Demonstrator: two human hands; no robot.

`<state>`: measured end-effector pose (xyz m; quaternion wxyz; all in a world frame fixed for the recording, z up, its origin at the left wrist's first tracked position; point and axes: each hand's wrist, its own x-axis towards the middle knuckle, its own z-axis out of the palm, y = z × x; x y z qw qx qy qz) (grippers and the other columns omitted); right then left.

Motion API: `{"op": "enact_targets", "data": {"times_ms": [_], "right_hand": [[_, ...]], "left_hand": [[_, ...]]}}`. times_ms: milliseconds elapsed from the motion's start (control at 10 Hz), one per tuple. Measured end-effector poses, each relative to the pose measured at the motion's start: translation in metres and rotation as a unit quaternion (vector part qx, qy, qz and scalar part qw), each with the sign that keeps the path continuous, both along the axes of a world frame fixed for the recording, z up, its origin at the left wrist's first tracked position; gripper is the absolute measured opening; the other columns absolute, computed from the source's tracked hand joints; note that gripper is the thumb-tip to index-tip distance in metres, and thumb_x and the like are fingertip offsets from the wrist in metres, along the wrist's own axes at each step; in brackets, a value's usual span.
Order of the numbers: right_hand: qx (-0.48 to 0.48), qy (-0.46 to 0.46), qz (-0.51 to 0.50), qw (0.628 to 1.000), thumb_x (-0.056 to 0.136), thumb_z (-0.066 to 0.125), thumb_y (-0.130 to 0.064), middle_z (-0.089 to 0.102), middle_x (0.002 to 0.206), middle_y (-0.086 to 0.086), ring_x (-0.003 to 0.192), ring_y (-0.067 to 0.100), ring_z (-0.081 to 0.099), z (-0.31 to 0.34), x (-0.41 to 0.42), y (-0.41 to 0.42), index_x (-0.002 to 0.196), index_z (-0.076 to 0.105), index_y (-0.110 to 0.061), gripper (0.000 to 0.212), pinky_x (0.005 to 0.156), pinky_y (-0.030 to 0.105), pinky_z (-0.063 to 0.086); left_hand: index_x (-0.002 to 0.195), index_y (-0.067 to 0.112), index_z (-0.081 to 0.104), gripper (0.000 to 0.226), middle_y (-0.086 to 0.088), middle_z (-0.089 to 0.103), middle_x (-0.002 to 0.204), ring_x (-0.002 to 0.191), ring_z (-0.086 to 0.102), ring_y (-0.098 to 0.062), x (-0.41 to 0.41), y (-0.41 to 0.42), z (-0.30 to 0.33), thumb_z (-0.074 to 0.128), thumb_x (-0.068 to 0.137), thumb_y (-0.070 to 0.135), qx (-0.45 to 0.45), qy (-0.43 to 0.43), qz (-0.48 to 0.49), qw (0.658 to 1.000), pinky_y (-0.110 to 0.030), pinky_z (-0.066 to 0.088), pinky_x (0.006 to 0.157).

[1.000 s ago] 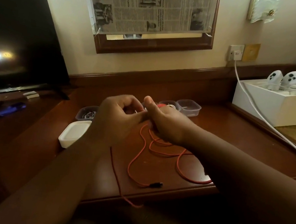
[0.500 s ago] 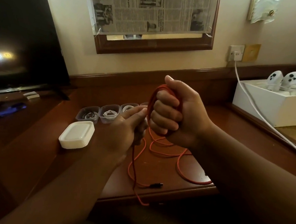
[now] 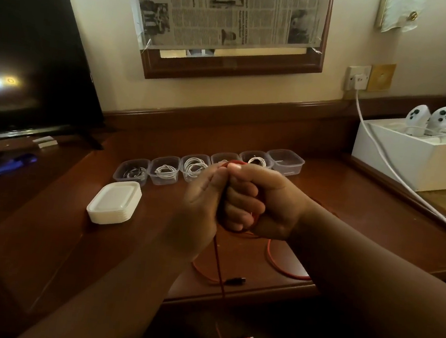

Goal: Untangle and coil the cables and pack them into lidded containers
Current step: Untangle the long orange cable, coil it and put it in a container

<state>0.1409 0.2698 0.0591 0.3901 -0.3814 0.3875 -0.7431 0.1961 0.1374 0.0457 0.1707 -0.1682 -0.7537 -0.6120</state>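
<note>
A red cable lies partly loose on the wooden desk, one end hanging over the front edge. My right hand is a fist with red loops wound around its fingers. My left hand pinches the strand just left of the fist. Behind the hands stands a row of several clear containers, most holding coiled white cables; the rightmost one looks empty. A stack of white lids sits at the left.
A dark TV screen stands at the back left. A white box with two white controllers sits at the right, and a white power cord runs from the wall socket across it. The desk's front edge is close below the hands.
Both hands have lowered toward the desk, and the left hand has closed in against the right fist. More red cable is wound on the right hand; less lies loose on the desk.
</note>
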Motion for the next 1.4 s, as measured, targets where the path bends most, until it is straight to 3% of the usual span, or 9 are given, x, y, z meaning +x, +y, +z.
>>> {"op": "enact_targets", "data": {"times_ms": [200, 300, 500, 600, 800, 1000, 1100, 1200, 1400], "right_hand": [[0.134, 0.097, -0.22, 0.961, 0.087, 0.066, -0.029, 0.051, 0.054, 0.005, 0.067, 0.029, 0.058, -0.015, -0.009, 0.005, 0.069, 0.064, -0.01, 0.027, 0.077, 0.04, 0.051], [0.146, 0.088, -0.259, 0.951, 0.085, 0.066, -0.03, 0.052, 0.06, 0.006, 0.073, 0.032, 0.054, -0.022, -0.016, 0.001, 0.091, 0.061, -0.002, 0.029, 0.073, 0.038, 0.048], [0.113, -0.042, -0.248, 0.961, 0.099, 0.051, -0.017, 0.053, 0.07, 0.003, 0.062, 0.014, 0.053, -0.021, -0.053, -0.01, 0.09, 0.059, -0.007, 0.016, 0.058, 0.026, 0.05], [0.157, -0.096, -0.308, 0.933, 0.101, 0.052, -0.02, 0.048, 0.064, 0.0, 0.053, 0.011, 0.047, -0.029, -0.077, -0.022, 0.098, 0.058, -0.006, 0.016, 0.056, 0.025, 0.046], [0.235, -0.071, -0.314, 0.917, 0.099, 0.054, -0.039, 0.043, 0.06, 0.002, 0.051, 0.016, 0.045, -0.06, -0.137, -0.034, 0.091, 0.059, -0.012, 0.029, 0.053, 0.028, 0.041], [0.315, -0.009, -0.321, 0.893, 0.09, 0.057, -0.059, 0.049, 0.056, 0.001, 0.051, 0.016, 0.052, -0.091, -0.176, -0.03, 0.085, 0.063, -0.011, 0.049, 0.054, 0.03, 0.043], [0.312, 0.083, -0.396, 0.86, 0.095, 0.051, -0.055, 0.049, 0.05, 0.0, 0.044, 0.012, 0.053, -0.107, -0.179, -0.034, 0.088, 0.064, 0.001, 0.058, 0.051, 0.024, 0.041], [0.263, 0.1, -0.416, 0.865, 0.097, 0.05, -0.047, 0.047, 0.046, 0.001, 0.039, 0.013, 0.051, -0.109, -0.18, -0.033, 0.077, 0.06, -0.003, 0.049, 0.044, 0.022, 0.04], [0.237, 0.08, -0.428, 0.869, 0.099, 0.048, -0.045, 0.043, 0.045, 0.0, 0.039, 0.016, 0.047, -0.11, -0.187, -0.028, 0.068, 0.05, -0.011, 0.046, 0.046, 0.027, 0.04]], "left_hand": [[0.106, 0.003, 0.063, 0.021, -0.003, 0.066, 0.076, 0.064, 0.061, -0.007, -0.014, -0.005, -0.014, 0.043, 0.104, 0.01, -0.137, 0.1, 0.153, 0.974, -0.022, 0.051, 0.059], [0.108, 0.009, 0.063, 0.02, -0.001, 0.067, 0.083, 0.07, 0.06, -0.003, -0.034, -0.014, -0.019, 0.046, 0.103, 0.016, -0.159, 0.1, 0.193, 0.963, -0.016, 0.049, 0.064], [0.104, -0.001, 0.06, 0.035, -0.003, 0.061, 0.079, 0.066, 0.057, -0.01, -0.086, -0.015, -0.024, 0.041, 0.106, 0.028, -0.072, 0.015, 0.189, 0.979, -0.024, 0.047, 0.061], [0.113, 0.001, 0.061, 0.036, -0.006, 0.063, 0.09, 0.073, 0.058, -0.01, -0.118, -0.014, -0.038, 0.038, 0.107, 0.028, -0.076, -0.044, 0.182, 0.979, -0.024, 0.047, 0.066], [0.112, 0.008, 0.063, 0.036, 0.0, 0.065, 0.086, 0.08, 0.065, -0.022, -0.167, -0.027, -0.071, 0.04, 0.105, 0.035, -0.161, -0.054, 0.222, 0.96, -0.023, 0.048, 0.067], [0.107, 0.003, 0.06, 0.031, 0.0, 0.063, 0.084, 0.073, 0.058, -0.009, -0.191, -0.022, -0.104, 0.041, 0.106, 0.027, -0.123, -0.076, 0.178, 0.973, -0.038, 0.051, 0.074], [0.107, 0.006, 0.06, 0.026, 0.005, 0.062, 0.085, 0.073, 0.056, -0.001, -0.194, -0.023, -0.115, 0.043, 0.106, 0.024, -0.119, -0.073, 0.155, 0.978, -0.032, 0.048, 0.074], [0.118, 0.005, 0.059, 0.029, 0.008, 0.064, 0.092, 0.082, 0.06, 0.0, -0.192, -0.02, -0.11, 0.044, 0.105, 0.025, -0.057, -0.087, 0.117, 0.988, -0.025, 0.051, 0.077], [0.119, 0.02, 0.06, 0.02, 0.005, 0.067, 0.106, 0.099, 0.065, -0.01, -0.191, -0.015, -0.108, 0.051, 0.102, 0.028, 0.012, -0.113, 0.116, 0.987, -0.049, 0.052, 0.097]]}}
